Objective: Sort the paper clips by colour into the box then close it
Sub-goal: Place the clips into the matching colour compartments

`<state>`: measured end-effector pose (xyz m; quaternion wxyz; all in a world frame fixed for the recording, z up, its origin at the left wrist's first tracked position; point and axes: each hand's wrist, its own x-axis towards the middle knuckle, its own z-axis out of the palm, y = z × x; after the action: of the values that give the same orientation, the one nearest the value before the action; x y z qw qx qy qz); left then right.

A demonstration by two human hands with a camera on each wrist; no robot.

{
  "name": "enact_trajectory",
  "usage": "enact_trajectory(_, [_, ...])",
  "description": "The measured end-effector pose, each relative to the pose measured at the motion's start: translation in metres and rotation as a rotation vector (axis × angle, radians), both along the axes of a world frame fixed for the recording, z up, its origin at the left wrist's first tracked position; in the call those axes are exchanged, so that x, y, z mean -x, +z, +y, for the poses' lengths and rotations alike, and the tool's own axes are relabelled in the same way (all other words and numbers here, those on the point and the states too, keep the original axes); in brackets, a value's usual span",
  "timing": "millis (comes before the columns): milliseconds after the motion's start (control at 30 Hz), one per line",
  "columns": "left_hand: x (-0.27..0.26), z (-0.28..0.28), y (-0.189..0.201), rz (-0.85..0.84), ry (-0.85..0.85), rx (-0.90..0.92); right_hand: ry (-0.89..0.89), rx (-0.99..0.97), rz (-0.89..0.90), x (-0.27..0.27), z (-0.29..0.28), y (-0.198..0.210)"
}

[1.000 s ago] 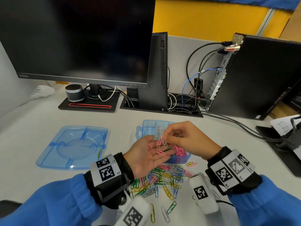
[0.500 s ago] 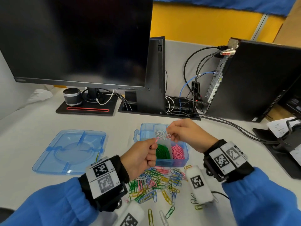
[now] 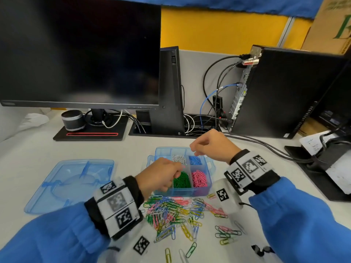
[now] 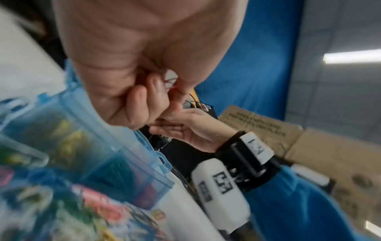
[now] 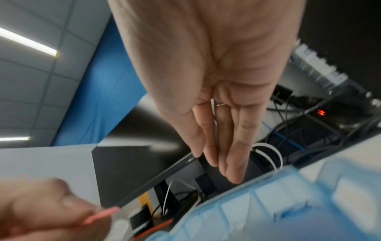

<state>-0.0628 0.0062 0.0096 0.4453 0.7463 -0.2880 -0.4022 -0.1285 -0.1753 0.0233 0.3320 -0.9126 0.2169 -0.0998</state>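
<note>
The blue compartment box [image 3: 190,192] stands open with white, blue, green [image 3: 181,180] and pink [image 3: 199,178] clips sorted in it. A mixed pile of paper clips [image 3: 171,211] lies in front of it. My left hand [image 3: 163,173] is a fist over the box's left side and grips pink clips [image 4: 169,81]; one pink clip [image 5: 101,215] sticks out of it. My right hand [image 3: 195,150] hovers over the back compartments. Its thumb pinches a thin white clip [image 5: 212,104] against the fingers [image 5: 218,146].
The box's blue lid [image 3: 70,185] lies upside down to the left. Behind stand a monitor [image 3: 79,50], a small speaker [image 3: 73,120], a computer tower [image 3: 284,92] and cables [image 3: 266,147]. Stray clips [image 3: 226,232] lie near the front edge.
My left palm, open a second ago with pink clips on it, has curled into a fist. My right hand picked a white clip off it and rose toward the back of the box.
</note>
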Motion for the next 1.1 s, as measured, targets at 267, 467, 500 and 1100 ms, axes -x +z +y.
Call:
enact_trajectory(267, [0.018, -0.075, 0.013, -0.745, -0.468, -0.383, -0.016, -0.036, -0.014, 0.053, -0.007, 0.015])
enact_trajectory(467, [0.020, -0.096, 0.018, -0.793, -0.487, -0.415, 0.015, -0.011, 0.028, 0.078, -0.001, 0.010])
enact_trajectory(500, [0.019, -0.096, 0.019, -0.778, -0.489, -0.415, 0.033, 0.013, 0.068, 0.083, 0.001, 0.010])
enact_trajectory(1100, [0.022, 0.004, -0.009, -1.065, -0.487, -0.227, 0.214, 0.267, 0.515, 0.108, 0.024, -0.045])
